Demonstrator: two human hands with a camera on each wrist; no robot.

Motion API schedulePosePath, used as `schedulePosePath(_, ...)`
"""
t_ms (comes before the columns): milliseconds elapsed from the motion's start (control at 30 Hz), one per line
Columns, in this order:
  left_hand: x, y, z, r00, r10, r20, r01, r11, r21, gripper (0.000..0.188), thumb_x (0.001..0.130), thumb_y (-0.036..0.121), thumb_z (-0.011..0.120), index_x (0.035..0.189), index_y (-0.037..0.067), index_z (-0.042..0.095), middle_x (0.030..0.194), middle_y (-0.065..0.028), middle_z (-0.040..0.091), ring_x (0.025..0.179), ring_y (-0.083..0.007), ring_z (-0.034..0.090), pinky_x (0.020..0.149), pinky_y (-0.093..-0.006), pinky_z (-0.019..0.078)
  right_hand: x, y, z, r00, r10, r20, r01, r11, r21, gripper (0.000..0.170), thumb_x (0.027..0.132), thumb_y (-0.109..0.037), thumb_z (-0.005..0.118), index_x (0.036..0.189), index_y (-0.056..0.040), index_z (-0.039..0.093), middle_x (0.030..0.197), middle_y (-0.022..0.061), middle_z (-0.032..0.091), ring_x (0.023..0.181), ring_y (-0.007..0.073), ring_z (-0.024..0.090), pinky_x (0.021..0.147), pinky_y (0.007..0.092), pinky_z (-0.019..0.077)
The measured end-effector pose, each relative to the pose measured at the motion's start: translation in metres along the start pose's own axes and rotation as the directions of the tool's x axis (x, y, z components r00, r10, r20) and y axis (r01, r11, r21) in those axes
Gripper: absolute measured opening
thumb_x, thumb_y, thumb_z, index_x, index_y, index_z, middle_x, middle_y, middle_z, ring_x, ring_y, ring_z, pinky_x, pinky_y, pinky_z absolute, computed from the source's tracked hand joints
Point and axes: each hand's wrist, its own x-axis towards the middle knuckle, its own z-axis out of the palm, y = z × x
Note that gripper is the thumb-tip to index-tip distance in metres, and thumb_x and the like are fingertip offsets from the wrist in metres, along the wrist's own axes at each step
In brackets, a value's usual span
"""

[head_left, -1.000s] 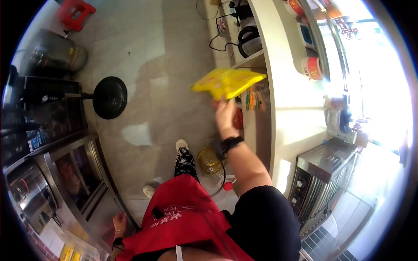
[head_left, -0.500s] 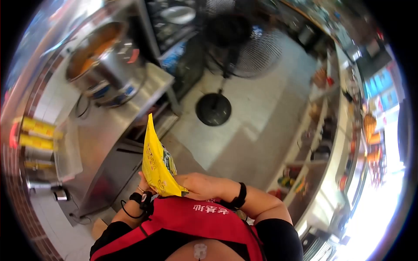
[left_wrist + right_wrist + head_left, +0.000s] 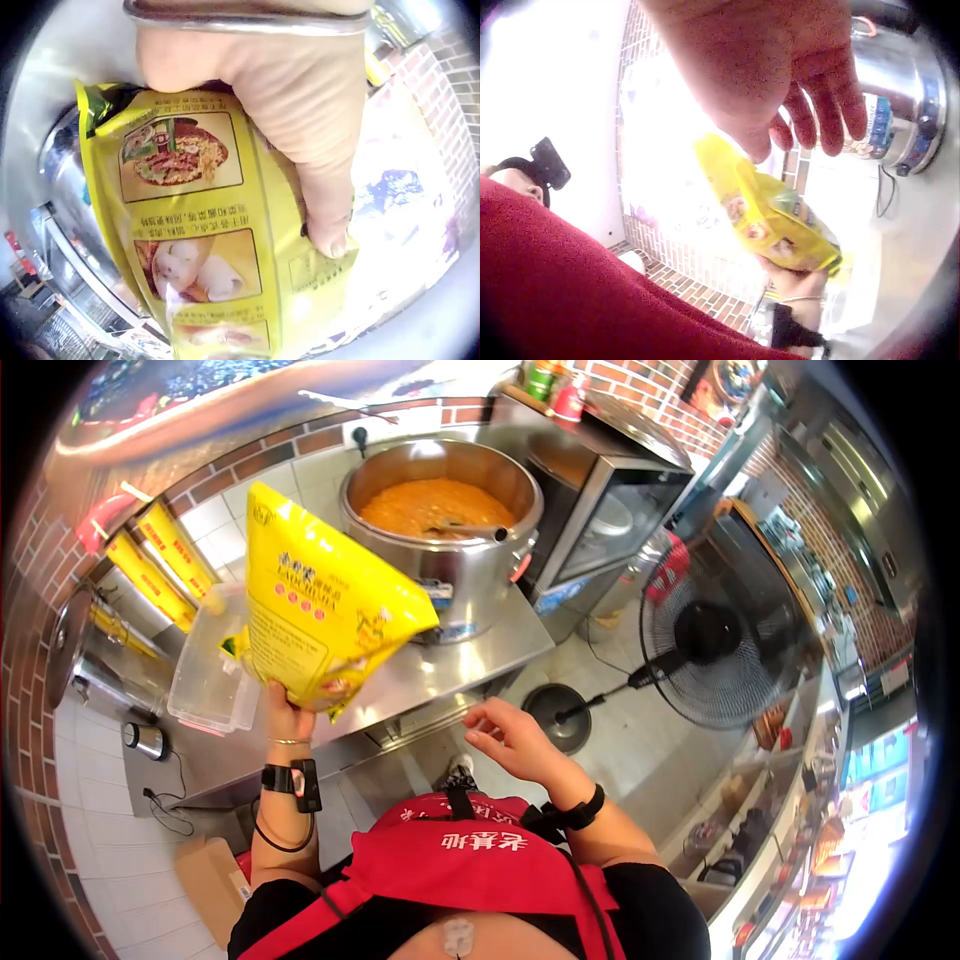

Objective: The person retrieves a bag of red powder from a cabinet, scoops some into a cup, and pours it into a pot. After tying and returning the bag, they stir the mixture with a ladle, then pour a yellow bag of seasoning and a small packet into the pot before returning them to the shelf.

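Observation:
A large yellow printed bag [image 3: 320, 600] stands upright in my left hand [image 3: 285, 715], which grips it near the bottom. The left wrist view shows the thumb pressed along the bag's side [image 3: 300, 277], beside printed food pictures. My right hand [image 3: 515, 740] is off the bag, held in front of the red apron, fingers loosely bent and holding nothing. In the right wrist view its fingers [image 3: 832, 112] hang relaxed, with the bag [image 3: 765, 217] beyond them. Behind the bag, a big steel pot [image 3: 485, 585] contains orange soup and a ladle handle [image 3: 470, 532].
The pot stands on a steel counter [image 3: 500, 650]. A clear plastic bin [image 3: 205, 680] sits at the left, near yellow boxes [image 3: 150, 580] and a lidded steel pot [image 3: 110, 650]. A glass-door cabinet [image 3: 610, 510] is right of the soup pot. A black floor fan [image 3: 710, 630] stands further right.
The right hand carried the bag from the shelf across to the left hand, then let go. The left hand now lifts it over the counter, and the view has turned left towards the pot.

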Motion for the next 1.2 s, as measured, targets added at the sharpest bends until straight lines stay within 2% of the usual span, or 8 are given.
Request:
schedulePosePath(100,0.042,0.026,0.009,0.977,0.194,-0.084,-0.185,0.977,0.104,0.067,0.083,0.043,0.067,0.134,0.007,0.042,0.131,-0.0072,0.051,0.119,-0.026,0.05,0.098,-0.0438,0.0434,0.03,0.033,-0.018,0.995,0.053,0.089,-0.044,0.994,-0.096,0.021,0.086,-0.016,0.066,0.102,-0.0048,0.059,0.09,0.0042,0.06,0.076,0.0137,0.06,0.066,0.0269,0.0491)
schedulePosePath(300,0.089,0.041,0.047,0.911,0.381,-0.157,-0.352,0.917,0.186,0.066,0.081,0.029,0.072,0.132,0.003,0.04,0.127,-0.008,0.052,0.116,-0.0259,0.052,0.097,-0.044,0.0447,0.13,0.06,-0.096,0.899,-0.095,-0.427,0.057,0.993,-0.1,0.042,0.08,-0.016,0.072,0.116,-0.008,0.051,0.08,0.0049,0.058,0.061,0.012,0.056,0.055,0.0267,0.0456)
schedulePosePath(367,0.105,0.036,0.052,0.895,0.41,-0.175,-0.373,0.904,0.209,0.067,0.08,0.028,0.073,0.133,0.002,0.039,0.126,-0.008,0.052,0.116,-0.0262,0.052,0.096,-0.0441,0.0457,0.164,0.043,-0.12,0.901,-0.107,-0.421,0.043,0.986,-0.159,0.053,0.077,-0.019,0.074,0.122,-0.0095,0.048,0.081,0.0053,0.057,0.062,0.0142,0.056,0.057,0.0287,0.0466)
schedulePosePath(533,0.114,0.027,0.07,0.852,0.478,-0.213,-0.385,0.848,0.363,0.069,0.082,0.038,0.069,0.132,0.001,0.04,0.129,-0.0113,0.051,0.115,-0.0278,0.053,0.095,-0.0444,0.0467,0.219,0.034,-0.127,0.895,-0.383,-0.231,0.25,0.856,-0.452,0.052,0.071,-0.02,0.077,0.119,-0.0162,0.057,0.083,0.0064,0.054,0.064,0.0202,0.054,0.06,0.0293,0.047)
schedulePosePath(833,0.159,0.039,0.082,0.84,0.512,-0.182,-0.442,0.838,0.319,0.072,0.077,0.028,0.076,0.132,0.001,0.038,0.125,-0.0091,0.052,0.111,-0.0247,0.054,0.093,-0.0402,0.0486,0.29,0.025,-0.161,0.8,-0.57,0.187,0.588,0.683,-0.433,0.01,0.073,-0.006,0.069,0.083,-0.0068,0.065,0.078,0.0079,0.061,0.073,0.0243,0.062,0.065,0.0313,0.0496)
schedulePosePath(933,0.169,0.043,0.095,0.818,0.553,-0.155,-0.475,0.803,0.36,0.071,0.076,0.025,0.077,0.131,-0.001,0.04,0.123,-0.0099,0.053,0.108,-0.0239,0.055,0.093,-0.039,0.0475,0.286,0.013,-0.164,0.709,-0.675,-0.205,0.566,0.718,-0.406,0.008,0.071,-0.003,0.07,0.077,-0.0038,0.064,0.078,0.0093,0.065,0.069,0.0244,0.064,0.066,0.0291,0.0519)
schedulePosePath(1033,0.181,0.049,0.092,0.829,0.551,-0.094,-0.485,0.793,0.369,0.07,0.074,0.02,0.078,0.129,-0.002,0.041,0.121,-0.0102,0.054,0.106,-0.0232,0.056,0.093,-0.0374,0.0472,0.271,0.013,-0.168,0.654,-0.472,-0.591,0.42,0.877,-0.235,0.003,0.076,0.0,0.067,0.079,0.0003,0.065,0.079,0.0088,0.066,0.072,0.0159,0.063,0.068,0.027,0.0501)
schedulePosePath(1200,0.207,0.051,0.098,0.831,0.556,-0.011,-0.504,0.762,0.408,0.07,0.072,0.012,0.077,0.129,-0.002,0.04,0.122,-0.0107,0.053,0.109,-0.023,0.054,0.096,-0.0362,0.0447,0.242,0.021,-0.169,0.498,-0.212,-0.841,0.39,0.921,-0.001,0.01,0.087,-0.009,0.065,0.084,0.0005,0.065,0.08,0.006,0.065,0.071,0.0112,0.058,0.065,0.0247,0.0463)
